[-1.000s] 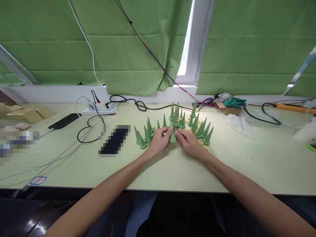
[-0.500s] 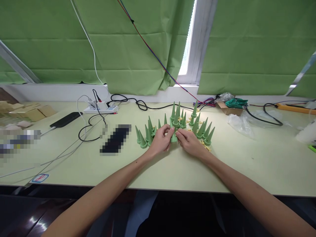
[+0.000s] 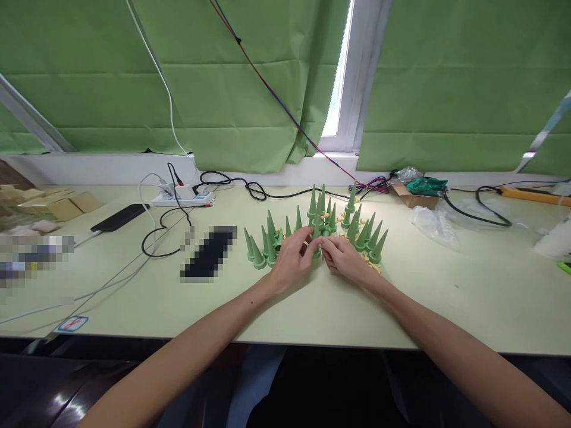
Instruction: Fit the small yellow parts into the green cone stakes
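The person's two hands meet over the desk (image 3: 339, 318), about midway between its near and far edges. The left hand (image 3: 291, 257) is half curled, thumb and fingers closing on a green cone (image 3: 317, 232) that is partly covered by them; its thumb tip meets the fingertips of the right hand. The right hand (image 3: 344, 258) has its fingers folded in a tight pinch; whether anything small sits inside I can't tell from here.

Around and behind the hands, more green cones (image 3: 378, 248) stand point up on the desk in a loose cluster, one group left of the left hand, others beyond both hands toward the far edge, and a row past the right hand. Small yellow pieces (image 3: 373, 266) lie among them, some close by the right wrist.

Left of the cones is a dark rectangular object (image 3: 209, 252), blurred. Near the far edge sit a white power strip (image 3: 203, 200) and a black cable (image 3: 256, 193) running rightward. Toward the far right corner are an open cardboard box (image 3: 414, 198) with a green bag (image 3: 426, 186) in it, and a clear plastic bag (image 3: 432, 227) just in front.
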Available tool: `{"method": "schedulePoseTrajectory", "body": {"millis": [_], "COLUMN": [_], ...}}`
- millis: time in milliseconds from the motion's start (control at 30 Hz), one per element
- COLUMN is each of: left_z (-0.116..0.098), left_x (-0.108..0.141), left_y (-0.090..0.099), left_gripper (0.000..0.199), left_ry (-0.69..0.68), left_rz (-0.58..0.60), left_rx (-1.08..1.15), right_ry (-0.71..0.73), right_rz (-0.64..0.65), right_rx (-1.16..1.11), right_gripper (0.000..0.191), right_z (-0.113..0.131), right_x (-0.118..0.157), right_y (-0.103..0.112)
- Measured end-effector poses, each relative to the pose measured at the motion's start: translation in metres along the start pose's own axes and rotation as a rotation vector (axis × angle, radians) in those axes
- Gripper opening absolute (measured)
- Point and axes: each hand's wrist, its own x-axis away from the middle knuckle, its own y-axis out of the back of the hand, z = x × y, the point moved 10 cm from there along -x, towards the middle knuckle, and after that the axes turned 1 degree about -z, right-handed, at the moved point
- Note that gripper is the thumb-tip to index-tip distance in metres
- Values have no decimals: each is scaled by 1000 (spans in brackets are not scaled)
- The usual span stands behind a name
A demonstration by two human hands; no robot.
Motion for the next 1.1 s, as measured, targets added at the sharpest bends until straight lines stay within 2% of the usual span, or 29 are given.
{"method": "schedulePoseTrajectory", "body": {"millis": [100, 233, 700, 967, 1100], "left_z": [-1, -1, 5, 18, 24], "left_x": [1, 0, -1, 0, 3], "left_y": [0, -1, -2, -16, -20], "left_gripper": [20, 20, 29, 36, 38], "left_ry": [-44, -20, 168, 355, 418], "left_rz": [-12, -17, 30, 170, 202], "left_rx": [-32, -28, 164, 396, 449], "right_ry": [-39, -46, 168, 230, 255], "right_rz": [7, 1, -110, -97, -89], "right_rx": [-65, -79, 222, 289, 354], "right_gripper": [43, 42, 45, 44, 44], "right_z": [-2, -2, 16, 19, 23], "right_x": [0, -1, 4, 3, 4], "right_y": [-2, -1, 6, 7, 4]}}
